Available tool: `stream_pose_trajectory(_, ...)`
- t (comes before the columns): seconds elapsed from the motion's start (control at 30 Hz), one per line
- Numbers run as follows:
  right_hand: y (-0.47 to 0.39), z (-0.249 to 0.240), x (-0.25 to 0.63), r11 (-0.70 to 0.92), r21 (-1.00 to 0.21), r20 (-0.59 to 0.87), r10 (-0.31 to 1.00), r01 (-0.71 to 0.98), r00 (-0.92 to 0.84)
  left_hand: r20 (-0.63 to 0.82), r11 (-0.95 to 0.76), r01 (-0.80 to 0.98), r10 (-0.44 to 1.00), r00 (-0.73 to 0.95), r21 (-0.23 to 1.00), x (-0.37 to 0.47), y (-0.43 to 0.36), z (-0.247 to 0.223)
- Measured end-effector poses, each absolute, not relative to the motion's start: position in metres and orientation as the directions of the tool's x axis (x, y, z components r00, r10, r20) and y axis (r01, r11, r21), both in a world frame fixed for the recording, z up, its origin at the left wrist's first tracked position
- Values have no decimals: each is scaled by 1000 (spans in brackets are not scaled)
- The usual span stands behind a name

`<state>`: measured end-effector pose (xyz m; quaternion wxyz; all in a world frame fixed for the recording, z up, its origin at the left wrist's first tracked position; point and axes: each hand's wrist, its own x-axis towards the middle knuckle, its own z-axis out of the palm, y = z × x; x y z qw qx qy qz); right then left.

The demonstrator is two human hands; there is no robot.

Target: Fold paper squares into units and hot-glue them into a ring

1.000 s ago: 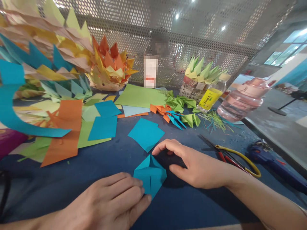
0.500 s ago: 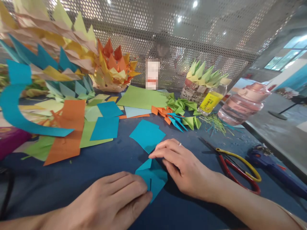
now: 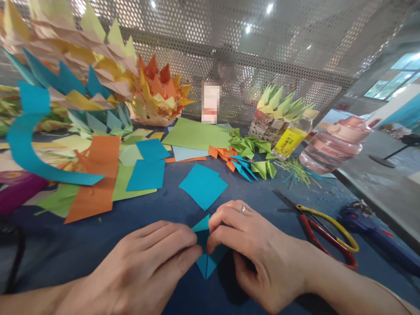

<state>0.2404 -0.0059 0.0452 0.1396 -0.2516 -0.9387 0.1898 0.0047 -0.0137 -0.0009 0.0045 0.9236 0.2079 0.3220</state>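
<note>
A small folded blue paper (image 3: pixel 207 262) lies on the dark blue tabletop with one point toward me and one away. A crease or slit runs up its middle. My left hand (image 3: pixel 144 262) is on its left edge, fingers closed together with thumb and fingertips at the paper. From the right, my right hand (image 3: pixel 262 249), with a ring on one finger, presses curled fingertips onto the fold near the middle. Between them the hands cover much of the paper. Just beyond are blue paper squares (image 3: pixel 203 186), stacked slightly askew.
Red-and-yellow-handled scissors (image 3: pixel 328 236) and a blue glue gun (image 3: pixel 377 236) lie at right. Behind stand a pink water bottle (image 3: pixel 336 144) and a yellow-labelled bottle (image 3: pixel 290 139). Orange paper (image 3: pixel 98 175), a curled blue strip (image 3: pixel 19 144) and pointed paper models (image 3: pixel 160 96) fill the left.
My right hand has moved nearer and down, from the paper's far corner onto its middle. My left hand has shifted slightly away from me. The paper's right side now looks folded inward.
</note>
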Motion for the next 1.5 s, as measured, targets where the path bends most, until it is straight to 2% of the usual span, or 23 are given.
stream_pose_trajectory(0.13,-10,44,238,782,-431,202,570,451,-796,518,-830,548,516,682,106,-5,-16,-12)
stream_pose_trajectory(0.2,-10,41,237,734,-421,261,661,533,-704,448,-785,597,599,663,166,-6,-14,-16)
stream_pose_trajectory(0.3,-8,34,237,619,-395,278,785,679,-553,445,-783,594,605,660,183,-4,-10,-18)
stream_pose_trajectory(0.37,-5,28,238,582,-366,242,813,726,-530,462,-789,595,589,663,153,-3,-9,-18)
stream_pose_trajectory(0.53,-1,17,239,645,-331,287,764,689,-578,485,-782,596,598,638,181,1,-10,-14)
stream_pose_trajectory(0.67,-1,20,238,693,-402,395,721,599,-569,491,-791,566,598,634,232,2,-10,-9)
stream_pose_trajectory(0.87,-4,23,234,783,-460,494,618,420,-612,578,-927,360,350,737,103,-3,-8,-3)
stream_pose_trajectory(1.03,-10,24,232,807,-461,477,577,369,-664,599,-943,294,327,731,156,0,-11,5)
stream_pose_trajectory(1.13,-10,30,232,799,-475,447,580,368,-681,634,-937,300,343,693,179,2,-10,3)
stream_pose_trajectory(1.33,-11,41,234,763,-503,436,629,406,-644,671,-897,434,374,640,87,3,-1,1)
stream_pose_trajectory(1.5,-11,31,230,811,-391,435,579,434,-690,718,-891,451,345,605,48,12,-2,4)
